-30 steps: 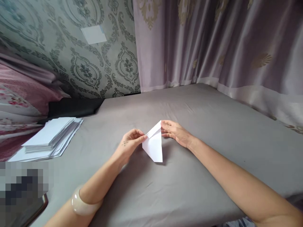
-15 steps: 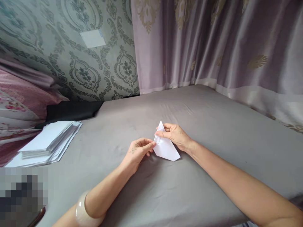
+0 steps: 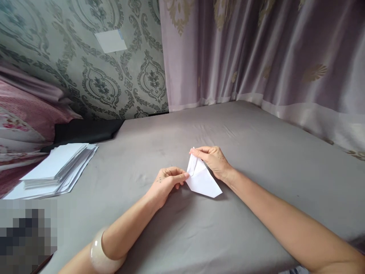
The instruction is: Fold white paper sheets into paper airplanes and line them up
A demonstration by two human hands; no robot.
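Since a moment ago you've swung the folded paper (image 3: 203, 179) so its point lies toward your right, low over the grey bed (image 3: 256, 144). Left hand (image 3: 168, 180) pinches its near edge; right hand (image 3: 212, 160) pinches the top. Uneven pressure on that soft surface could skew the crease.

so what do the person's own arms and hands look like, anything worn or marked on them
Both arms are bare, with no sleeves in view. The left arm wears one thick, smooth, pale milky bangle around the wrist end of the forearm. The left hand has a small dark dotted mark on its back, and the right hand shows a similar faint mark. No rings, watch or gloves can be seen.
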